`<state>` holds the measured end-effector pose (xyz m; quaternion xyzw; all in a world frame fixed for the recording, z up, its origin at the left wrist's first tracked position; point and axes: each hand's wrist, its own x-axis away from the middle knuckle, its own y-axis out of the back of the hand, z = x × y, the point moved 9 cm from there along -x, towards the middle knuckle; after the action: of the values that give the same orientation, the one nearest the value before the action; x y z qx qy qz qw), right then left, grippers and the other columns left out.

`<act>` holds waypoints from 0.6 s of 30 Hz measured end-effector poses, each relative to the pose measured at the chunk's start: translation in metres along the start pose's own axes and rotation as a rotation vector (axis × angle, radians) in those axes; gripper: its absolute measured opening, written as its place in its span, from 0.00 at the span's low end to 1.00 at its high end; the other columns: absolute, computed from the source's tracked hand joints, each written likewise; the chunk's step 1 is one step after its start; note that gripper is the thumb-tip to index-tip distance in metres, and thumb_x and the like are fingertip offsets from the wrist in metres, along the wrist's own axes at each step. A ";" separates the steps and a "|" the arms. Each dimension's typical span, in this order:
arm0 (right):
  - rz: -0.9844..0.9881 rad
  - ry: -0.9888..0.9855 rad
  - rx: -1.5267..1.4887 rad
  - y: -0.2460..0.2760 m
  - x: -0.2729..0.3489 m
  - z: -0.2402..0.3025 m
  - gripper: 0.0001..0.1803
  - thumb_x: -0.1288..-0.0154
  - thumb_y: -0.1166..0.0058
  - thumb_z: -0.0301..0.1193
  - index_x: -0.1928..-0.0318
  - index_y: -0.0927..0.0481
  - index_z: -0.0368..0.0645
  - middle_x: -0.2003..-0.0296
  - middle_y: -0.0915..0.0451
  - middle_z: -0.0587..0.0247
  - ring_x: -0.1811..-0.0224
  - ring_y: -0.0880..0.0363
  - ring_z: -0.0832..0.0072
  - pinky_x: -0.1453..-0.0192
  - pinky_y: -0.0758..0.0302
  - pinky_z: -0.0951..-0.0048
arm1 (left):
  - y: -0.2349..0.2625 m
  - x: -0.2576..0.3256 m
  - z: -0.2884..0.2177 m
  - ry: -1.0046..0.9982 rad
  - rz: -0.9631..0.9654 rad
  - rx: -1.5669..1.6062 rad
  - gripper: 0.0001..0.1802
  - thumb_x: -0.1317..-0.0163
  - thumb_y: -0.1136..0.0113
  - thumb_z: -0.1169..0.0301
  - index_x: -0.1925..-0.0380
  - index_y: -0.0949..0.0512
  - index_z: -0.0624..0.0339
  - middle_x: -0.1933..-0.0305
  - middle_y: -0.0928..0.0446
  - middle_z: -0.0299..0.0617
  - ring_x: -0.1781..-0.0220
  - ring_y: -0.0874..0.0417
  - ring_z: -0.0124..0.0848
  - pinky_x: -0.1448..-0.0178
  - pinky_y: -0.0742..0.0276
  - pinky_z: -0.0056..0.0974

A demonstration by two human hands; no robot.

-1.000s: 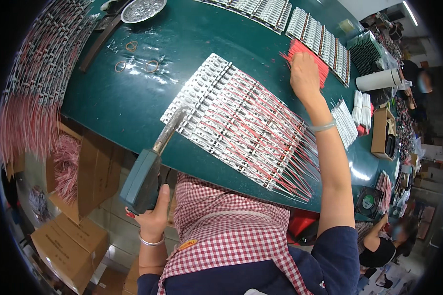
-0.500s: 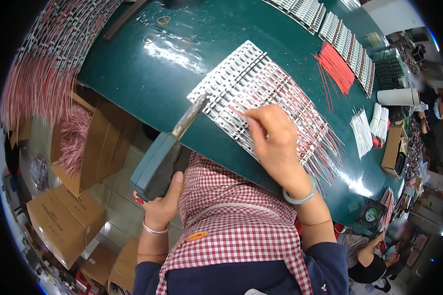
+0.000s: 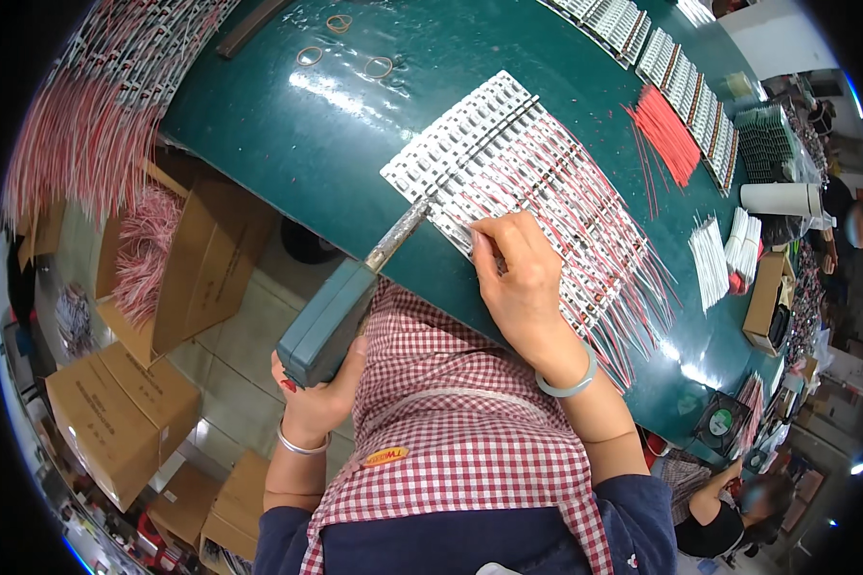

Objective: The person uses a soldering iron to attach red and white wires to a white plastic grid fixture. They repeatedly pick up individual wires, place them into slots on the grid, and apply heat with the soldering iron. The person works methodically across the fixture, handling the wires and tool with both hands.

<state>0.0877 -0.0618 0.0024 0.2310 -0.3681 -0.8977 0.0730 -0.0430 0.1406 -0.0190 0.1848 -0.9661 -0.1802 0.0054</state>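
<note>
My left hand (image 3: 321,393) is wrapped round a blue-green, box-bodied hand tool (image 3: 328,321) with a long metal tip, which looks like a soldering gun. The tip reaches the near left edge of a white panel of small parts (image 3: 460,129) on the green table. Red and white wires (image 3: 599,206) fan out from the panel to the right. Above the panel's near edge, my right hand (image 3: 523,273) is closed, with thumb and forefinger pinched close to the tip. What lies in that pinch, if anything, is too small to make out.
Rubber bands (image 3: 379,67) lie on the green table (image 3: 259,144). At the right are red wires (image 3: 668,139), white wire bundles (image 3: 708,264), more panels (image 3: 690,96) and a small fan (image 3: 722,420). Wired panels (image 3: 96,125) overhang the left edge above an open carton (image 3: 206,259). Another person (image 3: 714,508) sits at lower right.
The whole view has shifted slightly. Relative to the panel, the tool's tip has moved down along its near left edge, and my right hand has come left and nearer to me, still pinched.
</note>
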 end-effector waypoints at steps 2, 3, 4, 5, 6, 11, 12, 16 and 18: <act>-0.008 -0.006 0.000 -0.001 0.001 -0.002 0.07 0.45 0.40 0.17 0.64 0.22 0.37 0.69 0.25 0.55 0.70 0.22 0.59 0.67 0.25 0.62 | 0.000 -0.001 -0.002 -0.015 -0.005 0.006 0.10 0.49 0.32 0.78 0.65 0.18 0.67 0.69 0.16 0.43 0.73 0.15 0.33 0.67 0.22 0.32; -0.013 -0.009 0.001 -0.001 0.001 -0.002 0.08 0.45 0.40 0.17 0.64 0.22 0.36 0.69 0.25 0.55 0.70 0.22 0.59 0.67 0.25 0.62 | -0.001 -0.002 -0.003 -0.010 -0.011 0.023 0.10 0.49 0.32 0.79 0.65 0.18 0.67 0.69 0.16 0.43 0.73 0.15 0.33 0.68 0.22 0.32; -0.009 -0.011 0.002 -0.001 0.001 -0.002 0.08 0.45 0.40 0.17 0.64 0.22 0.36 0.69 0.25 0.55 0.70 0.23 0.59 0.67 0.25 0.62 | -0.001 -0.003 -0.003 -0.005 -0.016 0.040 0.10 0.49 0.32 0.79 0.65 0.18 0.67 0.69 0.16 0.43 0.74 0.15 0.33 0.68 0.22 0.32; -0.006 -0.013 0.003 -0.001 0.000 -0.001 0.07 0.45 0.40 0.17 0.64 0.22 0.36 0.69 0.25 0.55 0.70 0.23 0.59 0.67 0.25 0.62 | -0.002 -0.004 -0.004 -0.022 -0.009 0.034 0.10 0.49 0.32 0.79 0.65 0.18 0.67 0.69 0.16 0.43 0.74 0.15 0.32 0.68 0.22 0.32; -0.003 -0.016 0.005 -0.001 0.000 -0.001 0.07 0.45 0.40 0.17 0.64 0.22 0.36 0.69 0.25 0.54 0.70 0.23 0.59 0.67 0.25 0.62 | -0.003 -0.005 -0.006 -0.038 0.000 0.028 0.10 0.50 0.32 0.79 0.66 0.18 0.67 0.70 0.16 0.43 0.74 0.15 0.32 0.68 0.22 0.32; -0.015 -0.012 0.014 -0.001 0.000 -0.002 0.07 0.45 0.40 0.17 0.65 0.22 0.36 0.69 0.26 0.54 0.71 0.23 0.59 0.68 0.25 0.62 | -0.009 -0.009 -0.010 -0.108 0.024 -0.001 0.09 0.50 0.32 0.80 0.67 0.19 0.67 0.71 0.18 0.43 0.76 0.17 0.32 0.70 0.24 0.32; -0.018 -0.014 0.015 -0.001 0.000 -0.002 0.07 0.45 0.40 0.17 0.65 0.22 0.36 0.70 0.26 0.54 0.71 0.23 0.59 0.68 0.25 0.62 | -0.010 -0.010 -0.011 -0.121 0.020 0.004 0.09 0.50 0.32 0.80 0.67 0.19 0.67 0.71 0.18 0.43 0.76 0.17 0.31 0.70 0.24 0.32; -0.018 -0.008 0.036 -0.001 0.000 -0.001 0.07 0.45 0.40 0.17 0.65 0.22 0.37 0.70 0.26 0.54 0.71 0.23 0.59 0.68 0.25 0.61 | -0.011 -0.012 -0.012 -0.143 0.018 -0.005 0.10 0.50 0.32 0.79 0.66 0.19 0.67 0.70 0.18 0.44 0.74 0.18 0.31 0.69 0.24 0.31; -0.021 -0.005 0.036 -0.001 -0.001 0.000 0.07 0.45 0.40 0.17 0.65 0.22 0.37 0.70 0.26 0.54 0.71 0.23 0.59 0.68 0.25 0.61 | -0.012 -0.012 -0.011 -0.126 0.034 -0.002 0.10 0.49 0.32 0.79 0.66 0.19 0.67 0.70 0.18 0.44 0.74 0.17 0.31 0.68 0.24 0.31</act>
<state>0.0886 -0.0610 0.0022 0.2339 -0.3821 -0.8921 0.0584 -0.0266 0.1306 -0.0124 0.1569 -0.9673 -0.1925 -0.0519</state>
